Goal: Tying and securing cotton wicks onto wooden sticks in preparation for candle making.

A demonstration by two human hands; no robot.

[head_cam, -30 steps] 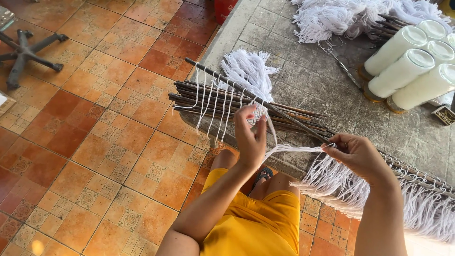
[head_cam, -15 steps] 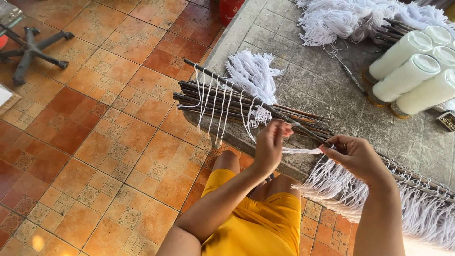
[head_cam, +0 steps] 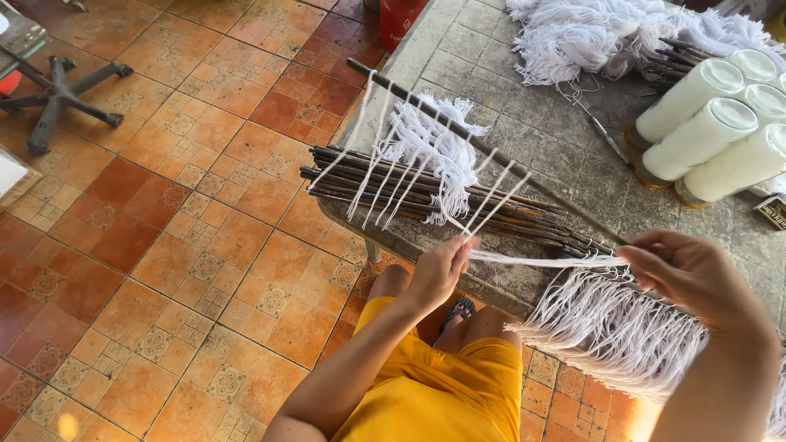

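Orange patterned floor tiles (head_cam: pixel 164 245) meet a grey stone slab tabletop (head_cam: pixel 524 139) where a seated person in yellow clothing works white cotton cord. The left hand (head_cam: pixel 440 270), held near the slab's front edge, is closed in a pinch grip on a white cord strand (head_cam: pixel 540 262), drawing it taut towards the right hand (head_cam: pixel 696 274). That right grip is curled shut around the long dark wooden stick (head_cam: pixel 483 147) where the strand meets it, apparently to steady the stick while the cord is pulled tight. The stick slants from the far left down to the right hand, with spaced loops of cord hanging from its raised end and a dense white fringe (head_cam: pixel 622 336) hanging below it by the right hand. Beneath it lies a bundle of dark thin sticks (head_cam: pixel 385 184) with a tuft of cut white strands (head_cam: pixel 430 143) on top. Farther right stand white cylindrical cord spools (head_cam: pixel 696 139), a heap of loose white cord (head_cam: pixel 589 33) behind them. A black chair base (head_cam: pixel 57 94) sits at far left.
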